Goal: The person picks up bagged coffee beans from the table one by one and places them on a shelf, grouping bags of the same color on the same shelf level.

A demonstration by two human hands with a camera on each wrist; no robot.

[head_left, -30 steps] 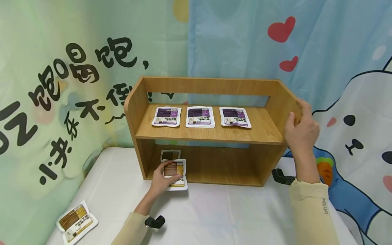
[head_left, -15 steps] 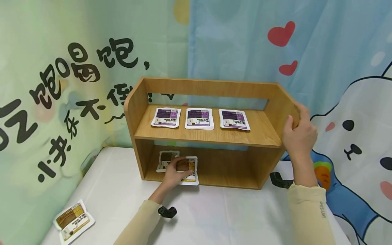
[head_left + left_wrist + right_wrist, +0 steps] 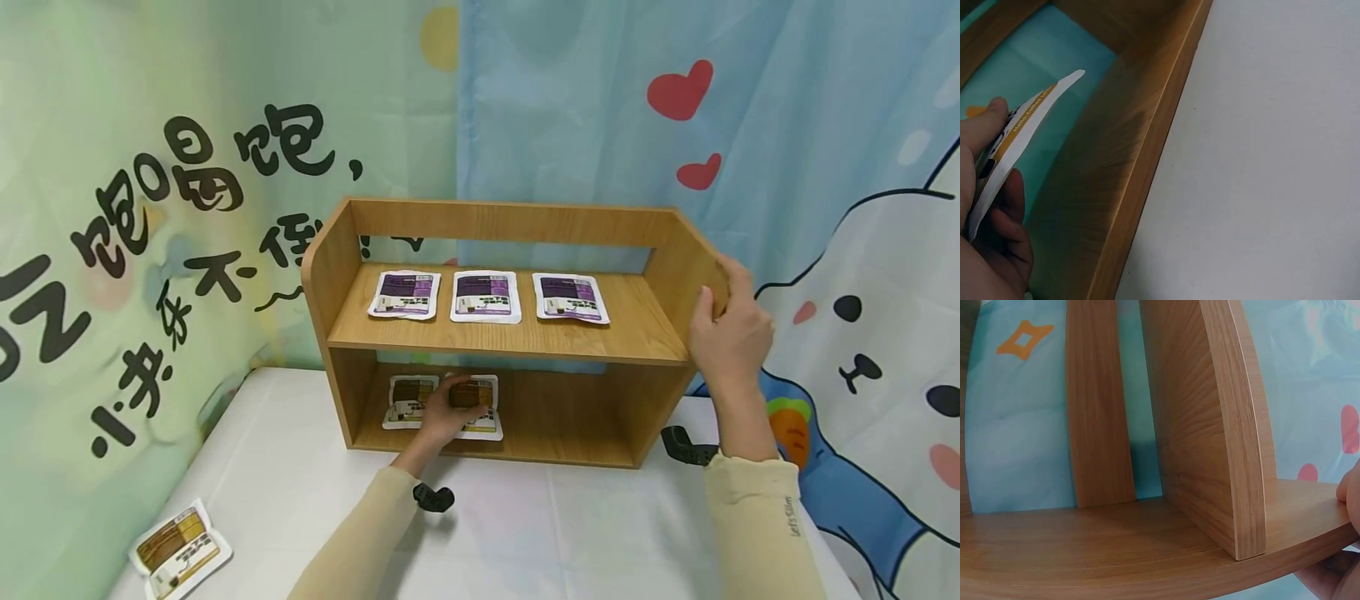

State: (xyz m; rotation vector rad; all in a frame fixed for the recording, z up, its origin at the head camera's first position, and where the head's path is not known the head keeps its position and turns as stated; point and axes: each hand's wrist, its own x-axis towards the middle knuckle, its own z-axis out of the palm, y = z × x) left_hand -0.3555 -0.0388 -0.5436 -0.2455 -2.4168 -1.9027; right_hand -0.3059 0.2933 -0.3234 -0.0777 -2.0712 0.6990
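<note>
In the head view my left hand (image 3: 444, 415) holds a flat white pouch with a brown and yellow label (image 3: 480, 392) inside the lower level of a wooden shelf (image 3: 480, 353). The left wrist view has that pouch (image 3: 1022, 134) pinched between thumb and fingers, tilted above the shelf board. A matching pouch (image 3: 411, 392) lies just left of it on the lower board, partly behind the hand. My right hand (image 3: 731, 337) grips the edge of the shelf's right side panel (image 3: 678, 275). Its thumb is inside the panel; the other fingers are mostly hidden.
Three purple-label pouches lie in a row on the upper board: left (image 3: 405, 295), middle (image 3: 485, 297) and right (image 3: 572, 298). Another brown-label pouch (image 3: 180, 550) rests on the white tabletop (image 3: 525, 533) at front left. Printed curtains (image 3: 555, 125) hang behind the shelf.
My left hand has carried its pouch rightward and further into the lower level, uncovering more of the pouch on the left. The right hand keeps its grip on the side panel.
</note>
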